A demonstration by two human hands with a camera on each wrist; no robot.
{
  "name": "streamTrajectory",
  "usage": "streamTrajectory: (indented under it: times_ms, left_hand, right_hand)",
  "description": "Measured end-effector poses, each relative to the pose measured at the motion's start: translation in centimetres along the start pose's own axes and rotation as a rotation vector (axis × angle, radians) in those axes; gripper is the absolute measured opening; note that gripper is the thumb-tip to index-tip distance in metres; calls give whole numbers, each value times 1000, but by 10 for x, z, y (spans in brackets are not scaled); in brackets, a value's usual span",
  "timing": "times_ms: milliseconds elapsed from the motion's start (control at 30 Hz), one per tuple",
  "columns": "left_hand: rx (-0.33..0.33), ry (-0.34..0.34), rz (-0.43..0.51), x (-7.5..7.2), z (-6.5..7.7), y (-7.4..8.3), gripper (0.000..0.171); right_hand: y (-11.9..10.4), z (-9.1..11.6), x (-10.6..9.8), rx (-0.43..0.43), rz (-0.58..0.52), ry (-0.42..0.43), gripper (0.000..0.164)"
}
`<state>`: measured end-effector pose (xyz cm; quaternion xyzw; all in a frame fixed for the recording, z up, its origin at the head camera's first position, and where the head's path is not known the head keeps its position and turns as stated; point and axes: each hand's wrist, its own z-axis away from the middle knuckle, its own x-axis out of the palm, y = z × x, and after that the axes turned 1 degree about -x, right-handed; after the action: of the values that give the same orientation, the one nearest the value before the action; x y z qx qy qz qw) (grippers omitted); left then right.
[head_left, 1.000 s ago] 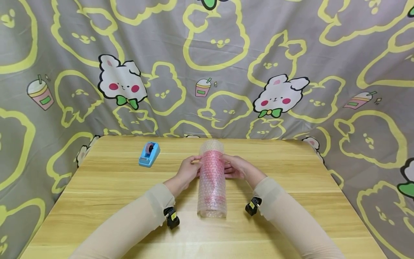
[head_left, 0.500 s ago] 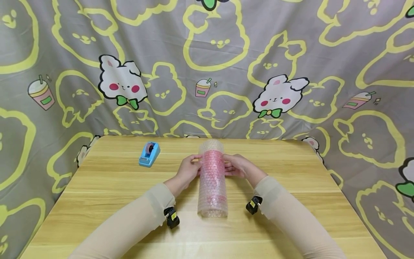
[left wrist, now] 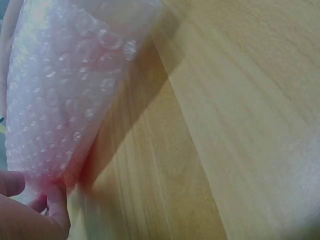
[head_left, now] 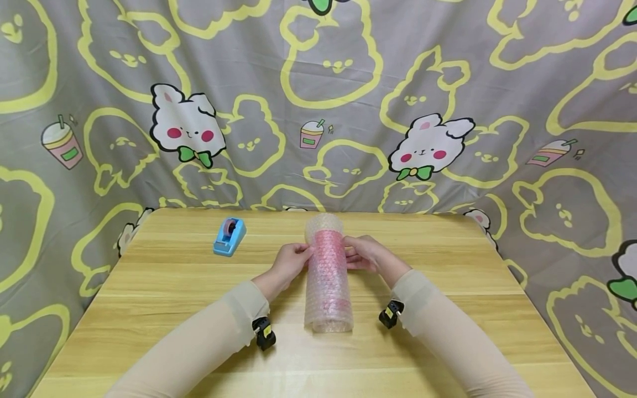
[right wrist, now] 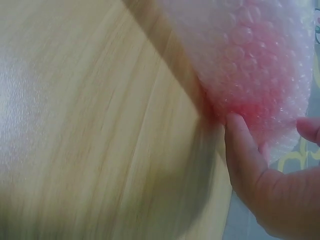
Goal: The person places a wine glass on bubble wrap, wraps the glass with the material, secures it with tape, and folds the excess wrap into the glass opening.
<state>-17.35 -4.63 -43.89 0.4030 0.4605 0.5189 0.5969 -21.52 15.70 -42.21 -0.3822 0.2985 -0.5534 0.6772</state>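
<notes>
As the left sleeve [head_left: 199, 342] and the right sleeve [head_left: 453, 337], both beige, slant inward from the bottom edge of the head view, one small black device [head_left: 265, 333] sits at each wrist, two in all. Beneath them spreads one wood-grain table [head_left: 318, 370]. One roll of bubble wrap [head_left: 329, 287], red showing through its plastic, runs lengthwise from just below the centre of the frame toward the table's back edge. Two hands hold it from opposite sides in its upper half, their wrists angled toward each other. The left hand [head_left: 287, 265] pinches the wrap between thumb and fingers; the right hand [head_left: 370, 255] holds the other side between thumb and fingers, the thumb set apart from them in the right wrist view. One blue tape dispenser [head_left: 230, 236], bearing one pinkish tape roll [head_left: 229, 227], stands left of centre, well apart from the hands. Behind everything hangs grey patterned cloth [head_left: 249, 66], printed with two whole white rabbit heads [head_left: 188, 124] and three pink cups [head_left: 312, 134].
</notes>
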Motion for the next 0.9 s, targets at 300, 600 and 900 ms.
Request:
streamTrajectory:
  times_ms: [300,600,900]
  left_hand:
    - [18,0,1,0,1,-2,30]
    - [23,11,16,-1,-1,-4,29]
    - [7,-4,63,0,0,-2,29]
  right_hand:
    - [0,1,-1,-19,-8,-22,27]
    - [1,0,-1,-32,-5,-39,21]
    - [0,0,-1,-18,27,-37,32]
